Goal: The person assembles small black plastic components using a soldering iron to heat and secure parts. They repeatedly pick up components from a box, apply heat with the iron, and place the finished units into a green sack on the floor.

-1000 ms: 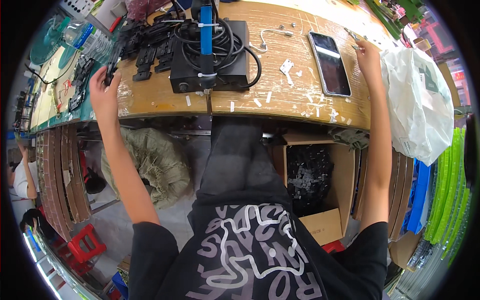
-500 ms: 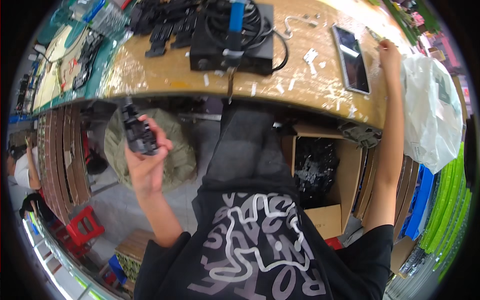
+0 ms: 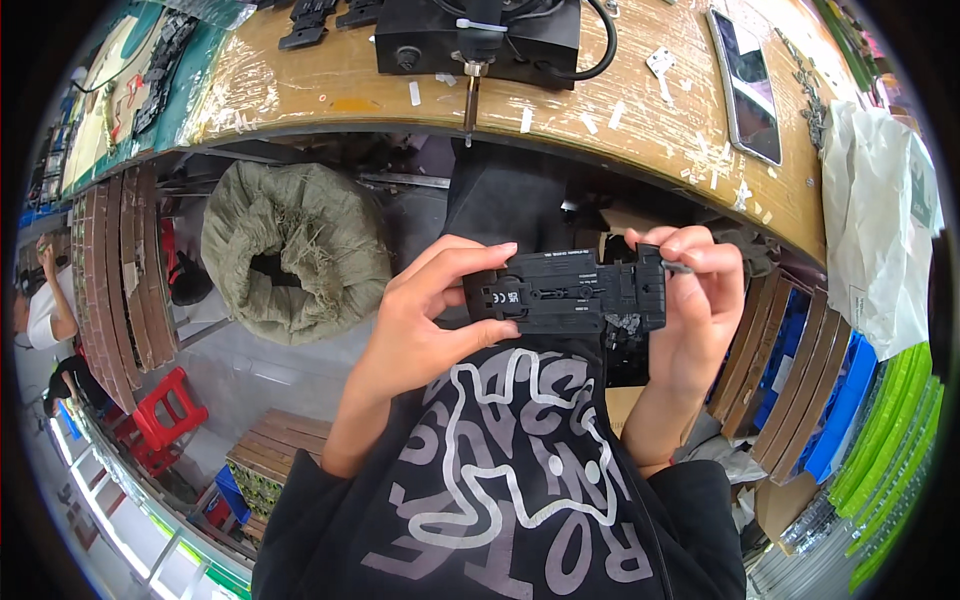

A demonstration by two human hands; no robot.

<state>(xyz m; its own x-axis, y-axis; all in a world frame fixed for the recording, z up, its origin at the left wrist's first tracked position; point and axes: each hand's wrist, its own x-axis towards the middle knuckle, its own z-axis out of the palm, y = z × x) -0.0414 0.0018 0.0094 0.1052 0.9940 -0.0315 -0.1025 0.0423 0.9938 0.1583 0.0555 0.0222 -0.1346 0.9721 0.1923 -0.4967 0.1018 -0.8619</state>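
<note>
In front of my chest I hold a flat black plastic chassis, like the underside of a toy car, with small printed marks on its face. My left hand grips its left end, thumb below and fingers above. At the opposite end, my right hand pinches a small dark piece between thumb and forefinger, right against the chassis edge. That piece is too small to name.
Ahead lies the wooden bench with a black box, an upright metal shaft, a phone and small dark parts. A white bag hangs right. A green sack sits at left below.
My left hand has brought the chassis from the left to the middle and turned it flat. My right hand has come back from the bench beside the phone, now with a small piece.
</note>
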